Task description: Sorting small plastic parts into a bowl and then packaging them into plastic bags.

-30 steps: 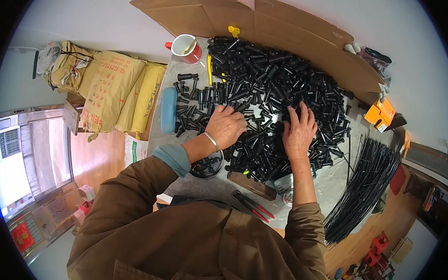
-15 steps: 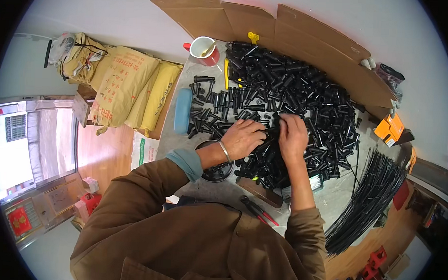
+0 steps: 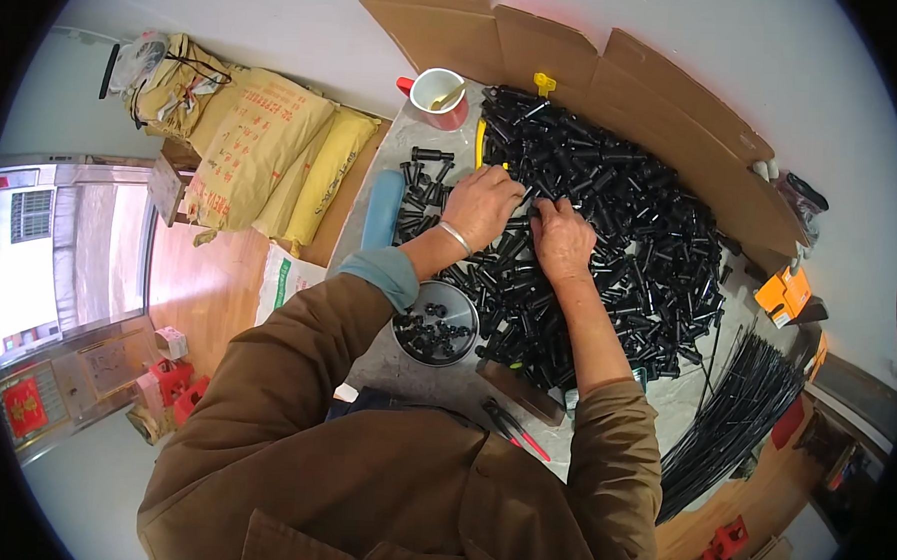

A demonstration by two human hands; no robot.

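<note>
A big heap of black bolt-like parts (image 3: 640, 238) with cylindrical bodies covers the middle of the grey table (image 3: 414, 379). Over its left part, my left hand (image 3: 482, 206) has its fingers bent together, with a silvery bracelet at the wrist. My right hand (image 3: 563, 240) is close beside it, thumb and fingers closed towards the left fingertips. Dark pieces show between the two hands, but what each one grips is hidden. Below my left wrist stands a round metal bowl (image 3: 435, 358) holding small black pieces.
A red mug (image 3: 444, 110), a blue case (image 3: 383, 209) and yellow-handled pliers (image 3: 481, 141) border the heap on the left. Nearer me are a brown block (image 3: 520, 391) and red-handled pliers (image 3: 517, 430). Cardboard (image 3: 667, 99) walls the back; black rods (image 3: 733, 423) lie right.
Both hands have moved away from me, up the heap, and the left fingers are near the yellow handle. The bowl is less covered by my left arm. The whole view has shifted slightly.
</note>
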